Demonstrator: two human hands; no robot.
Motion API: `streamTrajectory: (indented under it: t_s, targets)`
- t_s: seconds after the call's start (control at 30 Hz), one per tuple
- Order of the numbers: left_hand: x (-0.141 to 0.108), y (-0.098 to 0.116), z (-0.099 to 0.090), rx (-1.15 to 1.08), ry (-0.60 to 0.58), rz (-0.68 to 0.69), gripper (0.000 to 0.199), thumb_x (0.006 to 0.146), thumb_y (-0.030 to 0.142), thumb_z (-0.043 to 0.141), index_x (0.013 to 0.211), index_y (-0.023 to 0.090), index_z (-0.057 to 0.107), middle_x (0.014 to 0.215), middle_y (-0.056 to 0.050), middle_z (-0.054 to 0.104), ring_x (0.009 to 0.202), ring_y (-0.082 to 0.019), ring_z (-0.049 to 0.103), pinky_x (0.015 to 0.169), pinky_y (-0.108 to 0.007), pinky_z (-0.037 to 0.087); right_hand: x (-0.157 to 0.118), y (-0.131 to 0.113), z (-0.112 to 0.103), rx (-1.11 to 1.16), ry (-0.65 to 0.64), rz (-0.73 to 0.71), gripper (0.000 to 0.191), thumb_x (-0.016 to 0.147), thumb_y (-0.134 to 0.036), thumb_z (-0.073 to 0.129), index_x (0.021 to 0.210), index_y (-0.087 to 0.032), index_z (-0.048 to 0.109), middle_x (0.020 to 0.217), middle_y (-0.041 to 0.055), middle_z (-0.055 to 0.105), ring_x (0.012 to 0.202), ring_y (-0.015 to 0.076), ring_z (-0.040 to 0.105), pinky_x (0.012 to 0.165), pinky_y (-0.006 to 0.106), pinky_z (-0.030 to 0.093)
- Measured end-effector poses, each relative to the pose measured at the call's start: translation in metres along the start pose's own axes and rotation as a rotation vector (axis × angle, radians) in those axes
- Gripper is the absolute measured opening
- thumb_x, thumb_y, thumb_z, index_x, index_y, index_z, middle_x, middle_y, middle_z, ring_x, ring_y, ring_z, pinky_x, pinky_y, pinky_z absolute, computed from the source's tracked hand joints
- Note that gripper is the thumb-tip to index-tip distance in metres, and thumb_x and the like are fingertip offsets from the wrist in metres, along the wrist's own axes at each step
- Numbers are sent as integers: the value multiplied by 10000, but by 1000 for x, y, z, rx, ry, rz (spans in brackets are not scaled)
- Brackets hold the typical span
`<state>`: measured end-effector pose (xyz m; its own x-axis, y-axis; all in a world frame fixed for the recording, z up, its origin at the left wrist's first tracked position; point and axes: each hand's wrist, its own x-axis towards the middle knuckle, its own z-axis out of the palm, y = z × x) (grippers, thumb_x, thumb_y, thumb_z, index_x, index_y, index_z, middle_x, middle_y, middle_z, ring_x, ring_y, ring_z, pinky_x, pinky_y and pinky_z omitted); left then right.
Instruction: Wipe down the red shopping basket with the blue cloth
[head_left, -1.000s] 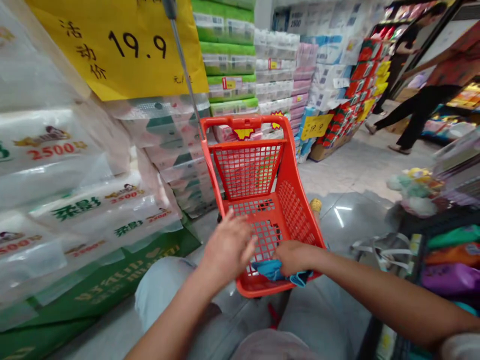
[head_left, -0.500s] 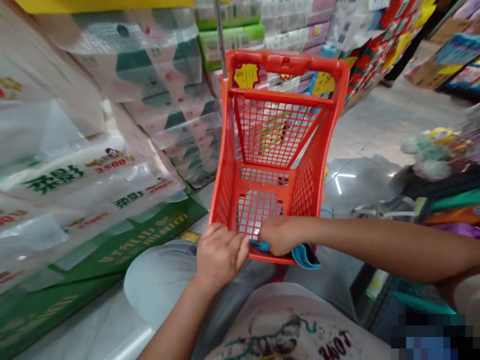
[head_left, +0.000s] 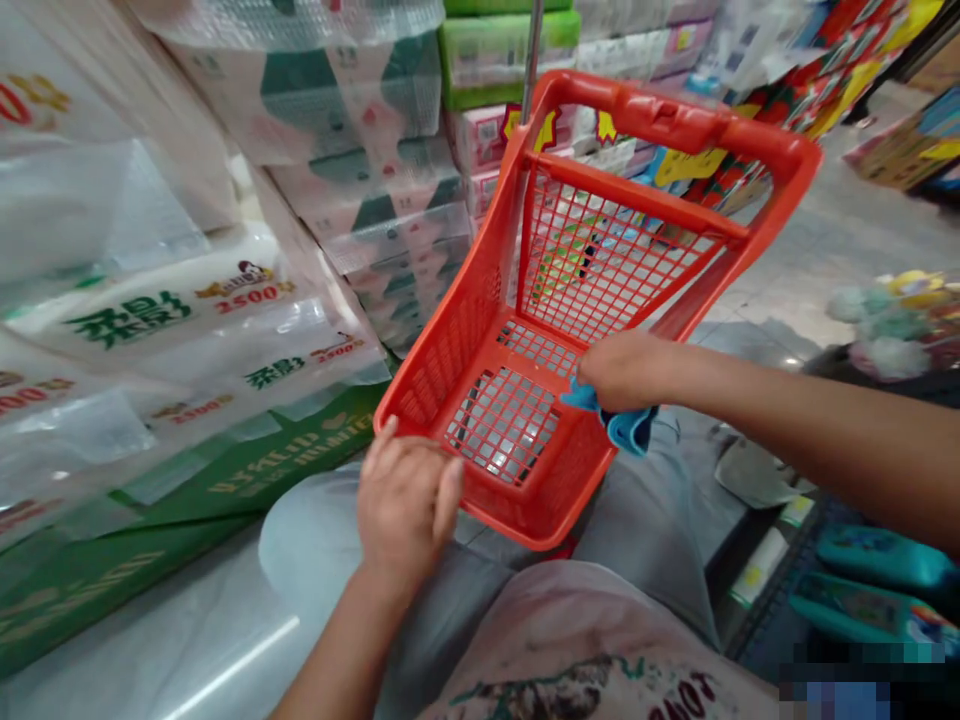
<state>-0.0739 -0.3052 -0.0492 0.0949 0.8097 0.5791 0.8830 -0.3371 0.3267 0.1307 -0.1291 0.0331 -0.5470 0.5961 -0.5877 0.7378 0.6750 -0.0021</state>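
Note:
A red plastic shopping basket with grid walls stands between the knees, turned at an angle, and no goods show inside it. My left hand is at the near left corner, its fingers curled over the rim and its thumb raised apart. A folded blue cloth is bunched in my right hand, which is closed around it over the basket's right wall. Whether that hand touches the wall, I cannot tell.
White tissue packs fill a green display box on the left. More wrapped paper packs are stacked behind the basket, beside a metal pole. Shelves with teal packages stand at the right; grey floor shows beyond.
The basket has turned and tilted, its far end swinging right. My right hand has moved with the blue cloth from the near rim up to the right wall. My left hand has shifted slightly left.

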Motion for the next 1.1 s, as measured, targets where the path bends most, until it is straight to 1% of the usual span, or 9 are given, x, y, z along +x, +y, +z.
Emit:
streamTrajectory:
  t_s: [0.07,0.17,0.27,0.4,0.5,0.6,0.83,1.0,1.1]
  targets:
    - [-8,26,5,-126,-115,79,166,953,231,511,845,213,636,790,-3,706,821,-176,637,1111,-472,395,-2,-20,2,-11,-163,-141,155,779,-165,645,868,-134,768,830,111,741,828,232,687,705,286,484]
    - [-18,49,14,-135,-140,146,260,941,265,528,695,214,597,629,16,615,658,-161,555,915,-402,469,-2,-37,5,19,-359,-348,253,827,-191,558,968,-202,768,834,45,735,758,170,661,601,228,409]
    - [-21,42,16,-119,-120,149,293,909,206,534,617,210,559,566,16,555,608,-155,495,792,-366,447,8,-21,3,-50,-398,-236,270,817,-171,556,983,-159,768,777,64,717,682,162,632,574,232,387]
    - [-14,23,6,-144,-122,90,278,903,181,522,629,204,557,556,16,546,592,-152,471,789,-369,431,20,4,-2,-208,-358,2,248,813,-166,556,930,-93,763,775,111,704,686,186,627,601,257,408]
    - [-9,21,2,-143,-132,77,273,942,287,520,698,195,603,601,1,585,621,-165,514,819,-384,437,21,-7,-1,20,-403,-189,253,804,-146,534,942,-141,746,769,35,685,661,131,597,594,216,401]
    - [-7,24,2,-107,-150,90,340,956,350,526,662,191,588,570,-1,561,597,-169,512,724,-362,419,24,-14,5,251,-459,-417,287,775,-107,517,942,-178,740,755,-16,668,653,105,576,592,195,402]
    - [-4,21,4,-130,-148,11,341,927,247,521,590,204,544,523,7,530,529,-160,450,640,-362,362,43,17,32,-333,-616,-66,243,759,-72,577,921,-85,757,873,141,733,781,241,656,720,353,494]
    - [-3,20,11,-181,-119,14,347,920,216,523,573,211,524,508,20,511,517,-156,430,623,-362,335,55,-20,34,-79,-677,-306,317,786,-100,579,1050,-138,751,868,67,731,680,155,600,620,256,429]
    - [-4,19,12,-200,-109,-5,349,917,219,531,568,213,516,502,23,493,518,-160,413,607,-363,301,66,-10,40,12,-711,-342,305,818,-90,545,1045,-137,744,859,49,720,657,127,570,597,233,405]
